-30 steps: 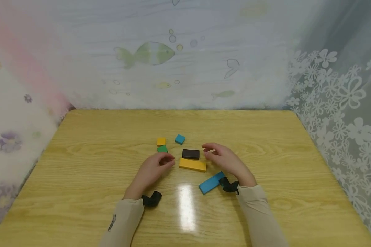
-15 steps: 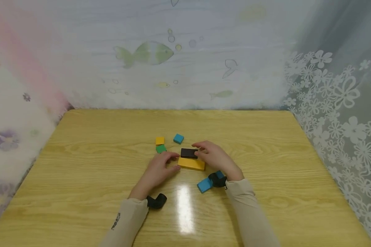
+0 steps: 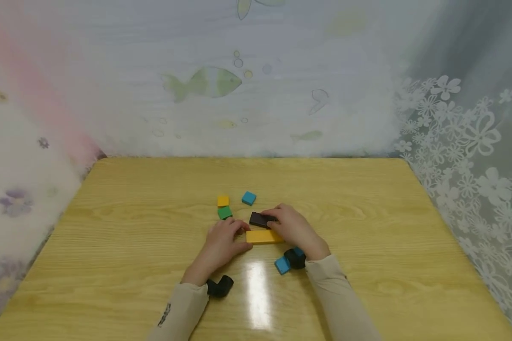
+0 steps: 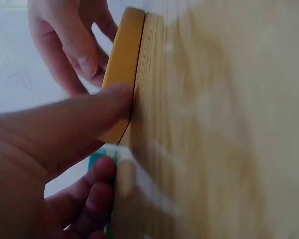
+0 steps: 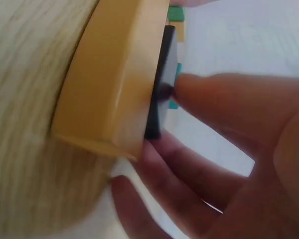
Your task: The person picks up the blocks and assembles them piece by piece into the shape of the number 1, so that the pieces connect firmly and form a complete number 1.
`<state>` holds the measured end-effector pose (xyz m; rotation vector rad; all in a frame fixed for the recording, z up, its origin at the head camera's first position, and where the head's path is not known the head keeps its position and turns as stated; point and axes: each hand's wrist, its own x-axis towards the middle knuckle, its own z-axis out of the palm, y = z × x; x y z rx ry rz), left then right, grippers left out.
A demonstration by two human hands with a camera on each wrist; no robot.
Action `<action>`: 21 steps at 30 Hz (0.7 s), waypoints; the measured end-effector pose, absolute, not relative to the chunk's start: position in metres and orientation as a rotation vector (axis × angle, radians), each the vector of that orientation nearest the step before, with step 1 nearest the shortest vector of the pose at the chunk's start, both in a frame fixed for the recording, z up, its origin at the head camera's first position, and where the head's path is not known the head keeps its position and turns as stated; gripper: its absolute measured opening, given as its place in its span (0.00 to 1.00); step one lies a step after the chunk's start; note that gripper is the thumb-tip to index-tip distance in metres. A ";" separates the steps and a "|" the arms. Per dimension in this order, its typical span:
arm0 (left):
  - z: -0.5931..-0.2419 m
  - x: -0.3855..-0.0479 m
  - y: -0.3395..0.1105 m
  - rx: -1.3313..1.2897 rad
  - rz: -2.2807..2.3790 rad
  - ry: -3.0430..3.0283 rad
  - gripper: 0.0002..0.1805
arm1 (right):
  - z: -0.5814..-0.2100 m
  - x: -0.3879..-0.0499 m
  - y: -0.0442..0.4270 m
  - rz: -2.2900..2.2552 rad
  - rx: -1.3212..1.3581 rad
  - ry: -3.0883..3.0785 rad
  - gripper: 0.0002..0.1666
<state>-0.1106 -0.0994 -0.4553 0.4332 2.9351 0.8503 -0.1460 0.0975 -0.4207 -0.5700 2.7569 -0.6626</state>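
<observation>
My left hand [image 3: 222, 244] pinches the left end of a long yellow block [image 3: 264, 237], thumb on its near side in the left wrist view. The block lies flat on the table. Just behind it is a shorter black block [image 3: 258, 219], whose right end my right hand [image 3: 293, 229] grips. In the right wrist view the thumb [image 5: 204, 92] touches the black block's top face, with other fingers at its end. A long blue block [image 3: 282, 265] lies under the right wrist, partly hidden by a black wrist camera [image 3: 295, 259].
A small yellow block [image 3: 223, 201] and a green block [image 3: 224, 212] sit together beyond my left hand. A small blue block [image 3: 249, 198] stands to their right. The wooden table [image 3: 153, 184] ends at a patterned curtain [image 3: 281, 109].
My right hand has moved left onto the black block, which is now turned askew. My left hand has come right to the yellow block's end and holds it; that block now lies straighter.
</observation>
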 end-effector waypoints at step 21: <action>-0.451 -0.108 -0.103 0.590 0.797 2.878 0.19 | -0.414 -0.149 0.081 -0.542 -0.604 2.694 0.33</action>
